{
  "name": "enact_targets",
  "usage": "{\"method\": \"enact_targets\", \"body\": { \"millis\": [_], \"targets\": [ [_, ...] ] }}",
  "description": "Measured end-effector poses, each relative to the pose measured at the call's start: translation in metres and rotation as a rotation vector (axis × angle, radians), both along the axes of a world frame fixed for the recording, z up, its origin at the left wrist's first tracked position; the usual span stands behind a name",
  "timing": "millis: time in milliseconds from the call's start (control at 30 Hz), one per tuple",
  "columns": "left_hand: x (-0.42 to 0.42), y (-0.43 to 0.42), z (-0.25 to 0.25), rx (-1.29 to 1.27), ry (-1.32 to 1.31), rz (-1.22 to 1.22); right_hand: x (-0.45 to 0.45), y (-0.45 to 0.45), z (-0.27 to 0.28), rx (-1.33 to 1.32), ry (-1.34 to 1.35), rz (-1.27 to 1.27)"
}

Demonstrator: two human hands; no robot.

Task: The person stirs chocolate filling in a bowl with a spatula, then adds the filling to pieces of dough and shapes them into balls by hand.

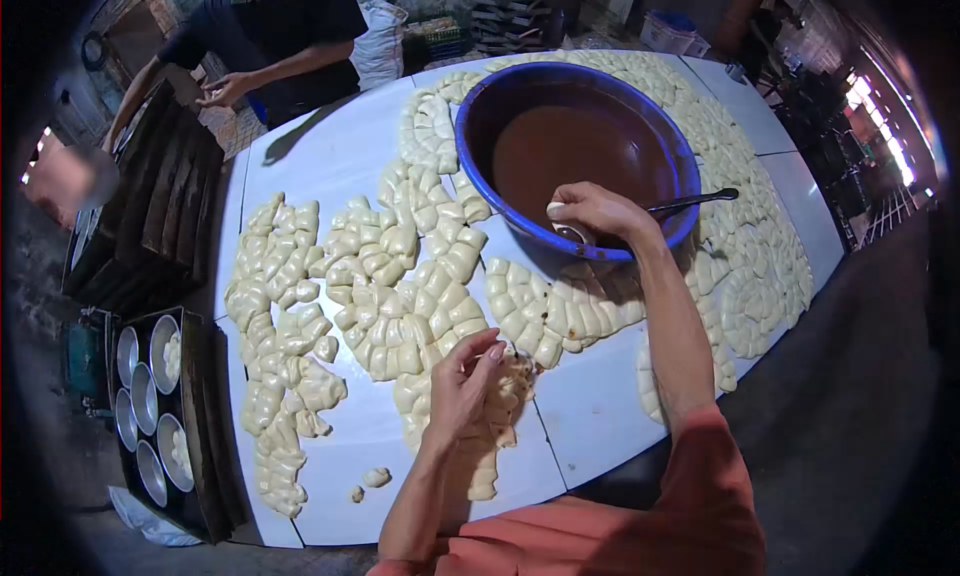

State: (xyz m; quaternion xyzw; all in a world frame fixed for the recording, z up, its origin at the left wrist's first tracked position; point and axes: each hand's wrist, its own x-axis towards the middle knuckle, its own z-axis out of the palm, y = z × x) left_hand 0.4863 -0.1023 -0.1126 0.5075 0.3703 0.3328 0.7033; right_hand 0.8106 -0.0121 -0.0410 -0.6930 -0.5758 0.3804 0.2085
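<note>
My right hand (605,213) pinches a small white lump (555,210) between thumb and fingers, above the near side of the blue bowl (508,216). My left hand (462,384) is curled over the near end of the dough pieces (405,321), thumb close to the forefinger; I cannot tell whether it grips anything. The bowl stands on the worktop (310,161) and holds a brown mixture (570,146), with a black handle (695,201) lying across its right rim. Dough spreads around it on several sides, in joined patches. The worktop is white and smooth, crossed by dark seams.

Past its left edge are stacked dark trays (165,176) and, nearer me, a tray (203,426) of round tins (144,397). Beyond the far left edge stands a person (285,36) in a dark shirt, near a white sack (380,46). The room is dim, with daylight coming through gaps on the right.

I count one bowl, one black handle, six tins, two of them with dough inside, and two loose bits (377,477) near my left forearm. The joined dough pieces are too many to count.
</note>
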Motion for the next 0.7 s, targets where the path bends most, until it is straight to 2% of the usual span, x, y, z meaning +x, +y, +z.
{"method": "enact_targets", "body": {
  "millis": [67, 100, 200, 267, 333, 400, 433, 467, 567, 600, 667, 700],
  "targets": [
    [0.006, 0.002, 0.005, -0.035, -0.037, 0.037, -0.011, -0.005, 0.009, 0.072, 0.176, -0.070],
    [0.010, 0.002, 0.013, -0.102, -0.048, 0.057, -0.019, -0.008, 0.009, 0.208, 0.350, -0.134],
    [0.019, 0.010, 0.012, 0.001, -0.140, 0.031, -0.057, -0.031, 0.029, 0.274, 0.862, -0.290],
    [0.019, 0.013, 0.032, -0.093, -0.153, 0.001, -0.083, -0.041, 0.017, 0.263, 1.014, -0.304],
    [0.020, 0.011, 0.030, -0.243, -0.306, 0.049, -0.113, -0.054, 0.004, 0.223, 1.120, -0.283],
    [0.011, 0.008, 0.016, -0.400, -0.529, 0.082, -0.154, -0.067, -0.008, 0.161, 1.171, -0.354],
    [0.001, 0.005, 0.015, -0.517, -0.552, 0.127, -0.167, -0.072, -0.014, 0.134, 1.177, -0.317],
    [-0.011, 0.000, 0.015, -0.516, -0.563, 0.154, -0.182, -0.083, -0.014, 0.119, 1.146, -0.378],
    [-0.050, -0.005, 0.007, -0.450, -0.535, 0.224, -0.216, -0.092, -0.025, 0.036, 1.285, -0.322],
    [-0.060, -0.010, 0.013, -0.528, -0.517, 0.334, -0.226, -0.094, -0.024, -0.013, 1.227, -0.303],
    [-0.088, -0.006, 0.000, -0.415, -0.359, 0.459, -0.248, -0.099, -0.020, -0.096, 1.108, -0.254],
    [-0.103, -0.007, -0.006, -0.404, -0.329, 0.521, -0.261, -0.104, -0.034, 0.028, 0.871, -0.203]
  ]
}}
